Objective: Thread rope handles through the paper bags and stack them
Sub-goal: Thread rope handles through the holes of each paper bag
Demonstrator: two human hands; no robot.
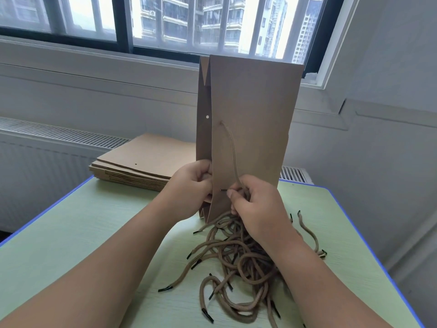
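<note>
A flat brown paper bag (253, 110) stands upright above the green table, held between both hands. My left hand (191, 183) grips its left edge near the bottom. A brown rope handle (233, 152) comes out of a hole in the bag's front and hangs down into my right hand (255, 204), which pinches the rope's black tip against the front panel. A second open hole shows on the rear panel at the left.
A stack of flat paper bags (142, 164) lies at the table's far left. A tangled pile of loose ropes (238, 263) with black tips lies under my right arm. The green table (71, 233) has a blue edge. Behind it are a radiator and a window.
</note>
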